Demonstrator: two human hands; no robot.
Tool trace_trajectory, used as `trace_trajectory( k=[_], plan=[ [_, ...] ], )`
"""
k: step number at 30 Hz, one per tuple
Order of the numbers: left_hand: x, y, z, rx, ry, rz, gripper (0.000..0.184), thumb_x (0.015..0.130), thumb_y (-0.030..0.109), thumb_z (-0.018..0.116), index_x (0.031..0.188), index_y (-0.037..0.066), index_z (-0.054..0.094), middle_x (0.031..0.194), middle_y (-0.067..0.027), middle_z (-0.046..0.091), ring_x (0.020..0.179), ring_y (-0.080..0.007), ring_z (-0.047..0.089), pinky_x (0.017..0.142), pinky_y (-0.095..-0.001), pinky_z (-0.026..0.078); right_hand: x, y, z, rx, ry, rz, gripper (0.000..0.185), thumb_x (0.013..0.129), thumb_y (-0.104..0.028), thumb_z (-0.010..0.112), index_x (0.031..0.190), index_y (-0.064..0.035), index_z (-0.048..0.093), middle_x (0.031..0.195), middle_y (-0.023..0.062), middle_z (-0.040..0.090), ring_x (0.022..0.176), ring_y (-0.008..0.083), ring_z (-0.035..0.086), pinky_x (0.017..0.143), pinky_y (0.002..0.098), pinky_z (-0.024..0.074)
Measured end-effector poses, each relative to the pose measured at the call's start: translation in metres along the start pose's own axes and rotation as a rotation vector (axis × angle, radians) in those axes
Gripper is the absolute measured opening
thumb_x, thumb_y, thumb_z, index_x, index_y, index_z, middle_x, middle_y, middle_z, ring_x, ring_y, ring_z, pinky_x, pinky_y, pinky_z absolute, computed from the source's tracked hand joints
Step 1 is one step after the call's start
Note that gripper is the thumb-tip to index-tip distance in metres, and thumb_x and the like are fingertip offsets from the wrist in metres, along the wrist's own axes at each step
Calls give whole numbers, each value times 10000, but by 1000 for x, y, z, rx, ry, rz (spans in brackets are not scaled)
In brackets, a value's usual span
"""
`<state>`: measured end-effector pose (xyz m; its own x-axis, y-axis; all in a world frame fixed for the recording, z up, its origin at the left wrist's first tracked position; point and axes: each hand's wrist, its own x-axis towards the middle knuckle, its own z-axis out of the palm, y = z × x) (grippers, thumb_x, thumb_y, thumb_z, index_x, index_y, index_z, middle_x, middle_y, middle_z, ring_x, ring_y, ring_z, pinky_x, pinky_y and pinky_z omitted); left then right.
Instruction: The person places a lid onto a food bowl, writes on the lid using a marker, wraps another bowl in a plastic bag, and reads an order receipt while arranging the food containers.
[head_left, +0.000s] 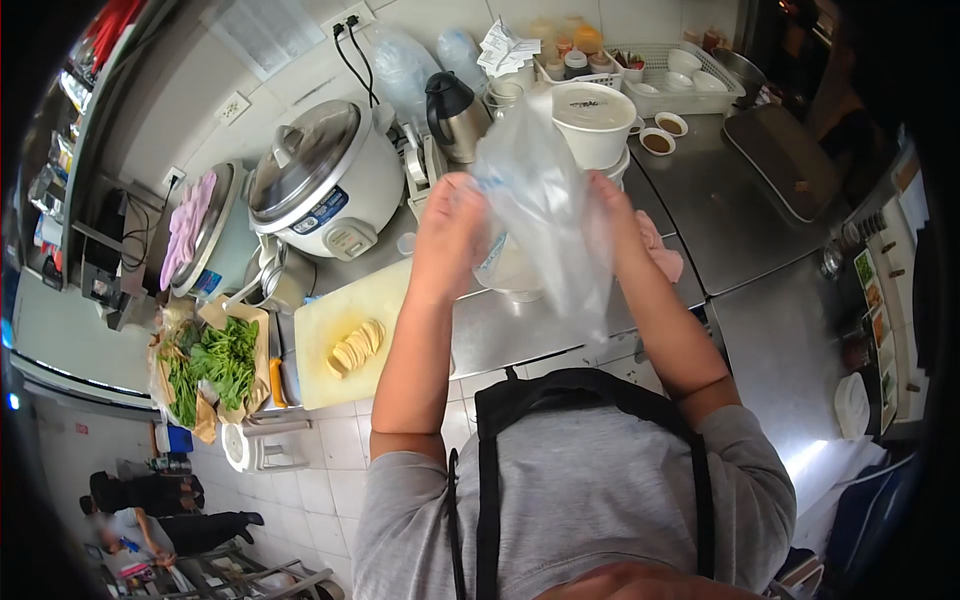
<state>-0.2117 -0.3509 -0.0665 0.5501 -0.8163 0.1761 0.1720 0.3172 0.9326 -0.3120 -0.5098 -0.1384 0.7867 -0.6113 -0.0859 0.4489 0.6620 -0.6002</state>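
Observation:
A clear plastic bag [550, 190] hangs between my two hands above the steel counter, blurred by motion. My left hand [452, 225] has its fingers closed on the bag's left side. On the other side, my right hand [612, 215] grips the bag's edge, partly smeared. Under the bag lies another clear plastic item [508, 265] with blue print. To the left, sliced pale food [356, 348] rests on a cutting board [320, 320]. Just behind the bag stands a white lidded tub [592, 125].
A rice cooker [325, 180] and a metal thermos [462, 125] stand along the wall. Leafy greens [225, 360] and an orange-handled knife [277, 380] are at the left. Two sauce cups [657, 142] sit right of the tub. Other people [150, 530] are far off at lower left.

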Motion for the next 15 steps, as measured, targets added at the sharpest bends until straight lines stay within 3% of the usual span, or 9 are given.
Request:
trace_trajectory(
  k=[2,4,6,7,9,10,11,12,15],
  plan=[
    [-1,-27,-10,334,-105,113,166,785,174,561,874,71,467,626,12,454,529,-79,412,477,-199,343,-12,-31,10,-756,-185,-757,95,800,-99,445,870,-76,504,824,3,543,700,115,527,654,224,431],
    [-3,-30,-24,900,-133,-3,176,737,113,600,860,43,496,676,-10,495,632,-105,434,614,-209,375,-8,-40,10,-742,-232,-817,105,785,-96,455,879,-77,497,830,9,542,711,124,531,661,227,434],
    [1,-32,-33,872,-72,-4,160,758,125,585,880,45,516,720,-11,531,689,-96,488,665,-226,401,6,-41,8,22,-126,-158,123,764,-91,477,885,-71,491,834,16,541,727,135,533,671,234,436],
    [3,-31,-37,857,-42,-4,155,769,131,577,890,47,526,741,-12,550,718,-91,514,691,-235,414,14,-39,6,-112,-133,-205,133,755,-103,498,883,-66,490,835,22,541,736,138,533,679,241,436],
    [-1,-13,-44,50,-97,-99,166,789,171,550,909,57,539,782,-39,577,706,-134,535,698,-287,417,32,-25,-2,-381,-147,-300,166,738,-127,538,879,-57,489,838,36,542,754,143,535,694,254,437],
    [-3,-3,-43,-354,-121,-141,176,799,191,537,919,62,546,802,-53,590,700,-155,545,701,-313,418,31,-8,-3,-814,-208,-470,246,729,-166,566,930,-44,490,870,65,548,782,181,537,720,286,433],
    [-6,4,-40,-414,-102,-102,183,807,206,521,923,67,547,807,-61,594,700,-171,550,698,-328,416,30,9,-5,-1218,-208,-690,328,720,-204,595,980,-32,492,901,94,554,810,218,539,745,317,428],
    [-8,10,-38,-475,-82,-62,192,815,221,505,926,71,549,811,-70,597,699,-188,554,695,-342,414,24,22,2,-1330,-367,-834,378,716,-231,604,1015,-28,493,923,115,556,826,252,540,759,338,423],
    [-9,5,-56,-629,-206,-51,183,810,228,512,910,76,528,778,-63,578,657,-171,537,638,-296,409,4,53,24,-1441,-329,-1060,440,695,-253,619,1043,-14,495,972,152,547,892,303,526,791,355,405]
  ],
)
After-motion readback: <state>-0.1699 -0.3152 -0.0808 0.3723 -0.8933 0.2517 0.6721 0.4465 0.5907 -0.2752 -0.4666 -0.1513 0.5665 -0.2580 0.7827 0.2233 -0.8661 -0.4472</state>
